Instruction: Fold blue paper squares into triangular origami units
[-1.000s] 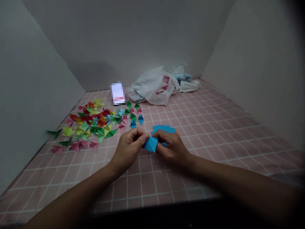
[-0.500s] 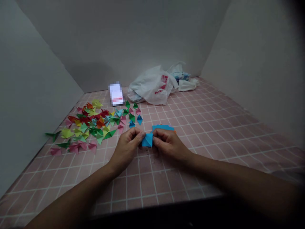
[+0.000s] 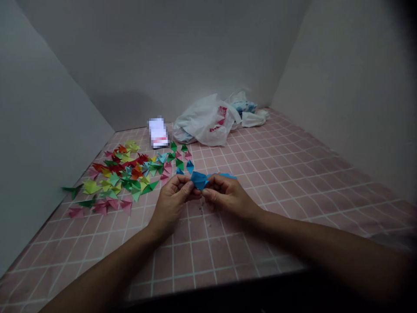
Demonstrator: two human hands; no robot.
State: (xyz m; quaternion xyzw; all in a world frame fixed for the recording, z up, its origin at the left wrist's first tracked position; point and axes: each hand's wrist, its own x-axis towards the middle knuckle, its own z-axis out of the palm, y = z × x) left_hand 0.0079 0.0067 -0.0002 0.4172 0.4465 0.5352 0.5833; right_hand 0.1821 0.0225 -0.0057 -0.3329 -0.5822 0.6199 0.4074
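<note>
A small folded piece of blue origami paper [image 3: 199,180] is held up between my two hands, just above the table. My left hand [image 3: 174,195] pinches its left side, thumb in front. On the right, my right hand [image 3: 228,193] grips the lower right corner between thumb and fingers. Behind my right hand lies more blue paper [image 3: 228,175], partly hidden by the knuckles. Close beyond my left fingers stand small folded blue [image 3: 190,166] and green pieces [image 3: 179,164].
Many colourful folded paper pieces [image 3: 125,169] spread over the left of the pink checked tablecloth [image 3: 280,174]. A lit phone [image 3: 158,132] stands behind them. White plastic bags [image 3: 208,121] sit by the back wall, and pale walls enclose three sides.
The blue paper has gone from a flat square facing me to a tilted, pointed shape, raised slightly. My right fingers have shifted to its lower corner.
</note>
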